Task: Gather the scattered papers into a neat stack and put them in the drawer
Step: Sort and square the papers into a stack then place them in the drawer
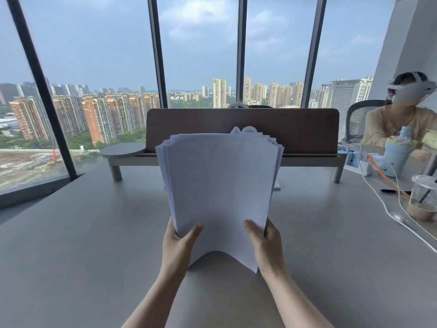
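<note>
The papers [220,185] stand upright above the counter [82,233], in front of the brown desk divider [243,124], with the left hand [181,242] and right hand [266,245] each in a pinching grip on a lower corner, thumbs on the near face. The sheaf looks light, limp and slippery, its top edges fanned and its bottom bowed, so holding the long sides and tapping it square should serve better. Left of the papers lies open counter; to their right sit white cables [387,209] and an iced drink cup [423,200], and the drawer, possibly below the counter, is out of view.
</note>
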Tool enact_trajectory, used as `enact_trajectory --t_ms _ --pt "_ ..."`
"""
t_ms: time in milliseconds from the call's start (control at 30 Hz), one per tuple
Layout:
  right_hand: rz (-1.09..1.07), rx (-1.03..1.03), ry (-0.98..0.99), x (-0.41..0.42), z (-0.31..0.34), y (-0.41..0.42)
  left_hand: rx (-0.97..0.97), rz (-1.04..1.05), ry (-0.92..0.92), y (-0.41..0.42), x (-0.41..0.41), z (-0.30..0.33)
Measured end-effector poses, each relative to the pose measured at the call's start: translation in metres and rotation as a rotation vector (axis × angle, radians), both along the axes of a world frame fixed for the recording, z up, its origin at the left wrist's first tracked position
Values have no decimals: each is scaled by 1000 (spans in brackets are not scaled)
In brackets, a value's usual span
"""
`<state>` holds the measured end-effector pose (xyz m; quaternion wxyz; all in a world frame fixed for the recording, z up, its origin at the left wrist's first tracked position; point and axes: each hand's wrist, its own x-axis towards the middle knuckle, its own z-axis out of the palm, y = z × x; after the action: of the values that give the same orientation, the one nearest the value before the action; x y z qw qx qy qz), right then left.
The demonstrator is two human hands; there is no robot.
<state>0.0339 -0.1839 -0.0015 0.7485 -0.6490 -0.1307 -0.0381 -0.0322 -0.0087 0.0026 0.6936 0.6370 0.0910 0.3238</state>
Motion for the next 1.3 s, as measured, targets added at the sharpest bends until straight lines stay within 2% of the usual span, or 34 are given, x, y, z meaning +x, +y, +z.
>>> enact_trajectory --t_ms 233,500,733,867,933,1100,1200,1300 --pt "-121 41 -49 -3 11 17 -4 136 -25 -6 7 12" --pt "-42 46 -16 2 1 3 -40 -31 130 9 1 11" --pt "2 15 -10 2 0 5 16 60 147 19 5 20" --pt "-59 -31 8 8 10 -2 236 111 169 31 5 51" --pt "-171 -76 19 14 20 -10 372 144 208 37 5 74" --pt "-438 -177 -240 18 61 -44 814 226 321 38 0 133" --pt "-363 -258 -381 16 83 -58 1106 226 352 31 -5 161" --pt "-149 -261 -321 16 84 -63 1406 208 361 23 -6 171"
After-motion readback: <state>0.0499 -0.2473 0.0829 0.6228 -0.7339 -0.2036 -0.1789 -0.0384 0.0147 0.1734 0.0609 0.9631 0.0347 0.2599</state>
